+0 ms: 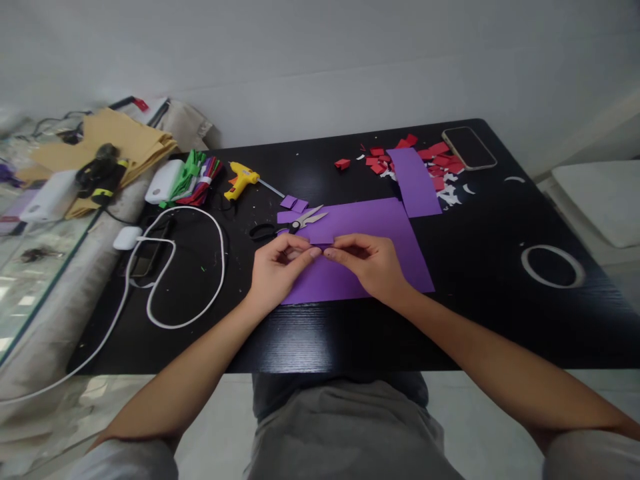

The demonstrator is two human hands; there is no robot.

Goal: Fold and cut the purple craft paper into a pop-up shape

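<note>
My left hand (277,268) and my right hand (369,263) meet over a large purple paper sheet (373,223) on the black table (480,300). Both pinch a small purple paper piece (321,237) between thumb and fingers, fingertips almost touching. Black-handled scissors (290,225) lie just beyond my left hand, blades resting on the sheet. Two small purple squares (294,203) sit behind the scissors.
A purple strip (414,180) and red paper scraps (435,160) lie at the back right, beside a phone (469,147). A yellow glue gun (240,180), coloured paper bundle (197,179), white cable (190,267) and white ring (553,265) are also on the table.
</note>
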